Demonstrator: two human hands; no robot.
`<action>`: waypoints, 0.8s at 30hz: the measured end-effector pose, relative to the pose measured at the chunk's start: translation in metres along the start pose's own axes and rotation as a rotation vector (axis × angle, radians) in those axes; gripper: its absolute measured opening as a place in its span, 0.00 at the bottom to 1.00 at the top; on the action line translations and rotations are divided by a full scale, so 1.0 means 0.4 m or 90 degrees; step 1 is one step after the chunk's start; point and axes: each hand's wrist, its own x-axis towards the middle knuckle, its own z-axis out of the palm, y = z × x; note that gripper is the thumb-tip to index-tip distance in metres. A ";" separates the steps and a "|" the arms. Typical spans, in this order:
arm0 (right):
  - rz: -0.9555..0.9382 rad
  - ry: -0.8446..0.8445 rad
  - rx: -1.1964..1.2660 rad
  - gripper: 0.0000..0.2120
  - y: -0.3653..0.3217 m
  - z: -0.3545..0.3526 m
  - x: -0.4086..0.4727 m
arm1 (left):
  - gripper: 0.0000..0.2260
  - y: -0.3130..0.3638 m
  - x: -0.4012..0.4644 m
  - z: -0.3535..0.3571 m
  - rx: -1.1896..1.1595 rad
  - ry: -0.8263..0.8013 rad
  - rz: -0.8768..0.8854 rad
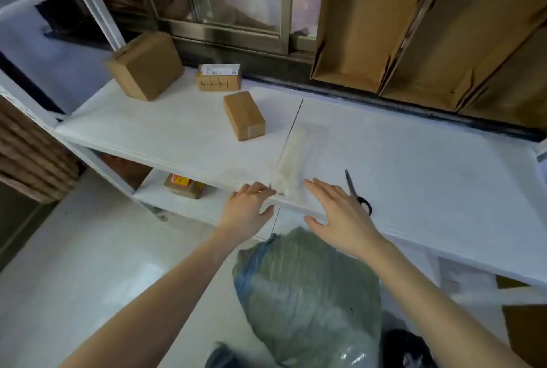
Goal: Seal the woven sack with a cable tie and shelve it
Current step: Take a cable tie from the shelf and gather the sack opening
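A grey-green woven sack [307, 290] with a blue edge stands on the floor below the shelf's front edge, between my forearms. A clear packet of pale cable ties [291, 157] lies on the white shelf top [414, 166], reaching to its front edge. My left hand [247, 208] is at the shelf's edge with its fingertips touching the packet's near end. My right hand [337, 216] hovers flat with spread fingers just right of the packet. Neither hand holds anything.
Black-handled scissors [358, 194] lie right of my right hand. Three cardboard boxes [244, 115] sit at the back left of the shelf top. A small labelled box [183, 188] is on the lower shelf. Open cardboard cartons [414, 27] lean at the back right.
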 end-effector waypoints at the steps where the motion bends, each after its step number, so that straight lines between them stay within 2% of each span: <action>1: -0.004 -0.001 0.003 0.31 0.008 0.022 0.014 | 0.18 0.000 0.010 0.018 0.021 0.002 -0.005; 8: -0.017 0.029 0.024 0.30 0.076 0.195 0.134 | 0.15 -0.040 0.125 0.161 0.086 0.148 -0.015; 14: -0.039 0.113 0.011 0.29 0.131 0.294 0.220 | 0.04 -0.093 0.201 0.247 0.160 0.272 0.031; 20: -0.060 0.193 0.047 0.27 0.160 0.333 0.255 | 0.10 -0.096 0.257 0.266 0.124 0.360 0.063; 24: -0.088 0.240 0.045 0.26 0.169 0.361 0.256 | 0.07 -0.095 0.266 0.283 0.112 0.400 0.115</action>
